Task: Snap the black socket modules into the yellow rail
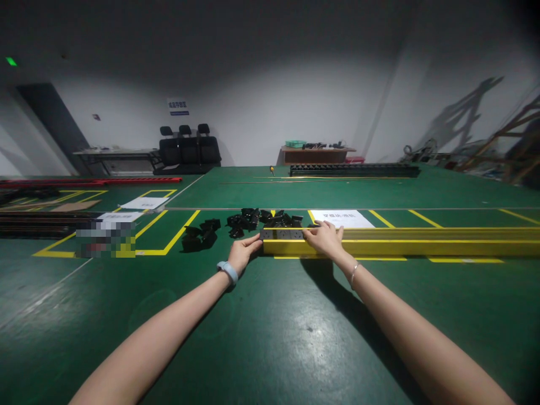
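A long yellow rail [396,248] lies across the green table [270,337] and runs off to the right. Dark socket-like modules [282,234] sit in its channel at the left end. My left hand [242,253] pinches the dark module at that end, fingers closed at the rail's tip. Over the channel, a little to the right, my right hand [324,239] has its fingers bent down on the dark modules; its fingertips are partly hidden. Loose black parts [200,235] lie left of the rail, with more black pieces [244,220] behind its end.
A white paper sheet [346,218] lies behind the rail. Black rails [42,224] and another sheet [145,203] are at the left. Farther back are a long black strip [354,170], black seats [189,152] and a brown table [318,154].
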`<state>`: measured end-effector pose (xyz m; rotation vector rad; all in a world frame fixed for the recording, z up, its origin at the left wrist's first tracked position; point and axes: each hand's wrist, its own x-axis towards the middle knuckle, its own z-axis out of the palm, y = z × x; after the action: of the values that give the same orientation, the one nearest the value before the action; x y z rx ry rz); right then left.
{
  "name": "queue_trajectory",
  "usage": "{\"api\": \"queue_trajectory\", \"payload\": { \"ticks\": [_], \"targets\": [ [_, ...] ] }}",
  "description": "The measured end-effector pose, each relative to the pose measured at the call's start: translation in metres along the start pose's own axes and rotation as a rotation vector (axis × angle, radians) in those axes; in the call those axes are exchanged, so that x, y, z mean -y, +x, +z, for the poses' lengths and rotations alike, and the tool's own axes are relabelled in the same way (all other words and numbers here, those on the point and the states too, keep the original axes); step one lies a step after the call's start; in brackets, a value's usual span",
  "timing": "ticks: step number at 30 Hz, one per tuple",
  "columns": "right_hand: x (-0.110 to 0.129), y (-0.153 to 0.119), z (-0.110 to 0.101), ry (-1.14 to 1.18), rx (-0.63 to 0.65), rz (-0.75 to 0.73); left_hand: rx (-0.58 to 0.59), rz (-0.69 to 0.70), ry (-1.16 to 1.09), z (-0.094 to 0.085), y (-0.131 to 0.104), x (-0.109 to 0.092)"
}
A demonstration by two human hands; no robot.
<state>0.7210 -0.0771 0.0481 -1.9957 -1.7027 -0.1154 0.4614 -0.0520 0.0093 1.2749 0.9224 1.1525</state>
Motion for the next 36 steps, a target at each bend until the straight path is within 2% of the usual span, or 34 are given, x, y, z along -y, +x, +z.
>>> {"api": "queue_trajectory", "payload": {
  "ticks": [4, 8, 11, 16, 21, 27, 31, 36],
  "targets": [
    [0.001, 0.002, -0.003, -0.016, 0.053, 0.023, 0.058, 0.012, 0.067, 0.003, -0.004, -0.008],
    [0.003, 0.002, -0.004, 0.002, 0.083, 0.021, 0.067, 0.047, 0.122, 0.005, -0.008, -0.013],
    [0.005, 0.001, -0.006, -0.012, 0.090, 0.014, 0.074, 0.041, 0.115, 0.007, -0.009, -0.013],
    [0.009, 0.000, -0.010, -0.046, 0.148, 0.050, 0.153, 0.074, 0.089, 0.009, -0.008, -0.010],
    [0.011, 0.004, -0.013, -0.067, 0.246, 0.108, 0.140, 0.083, 0.151, 0.007, -0.006, -0.007],
    [0.007, 0.011, -0.018, -0.086, 0.283, 0.152, 0.145, 0.079, 0.209, 0.006, -0.007, -0.007],
    [0.002, 0.011, -0.020, -0.074, 0.267, 0.147, 0.155, 0.103, 0.243, 0.008, -0.009, -0.009],
    [0.007, 0.004, -0.012, -0.070, 0.072, 0.147, 0.149, 0.130, 0.301, 0.009, -0.008, -0.008]
  ]
}}
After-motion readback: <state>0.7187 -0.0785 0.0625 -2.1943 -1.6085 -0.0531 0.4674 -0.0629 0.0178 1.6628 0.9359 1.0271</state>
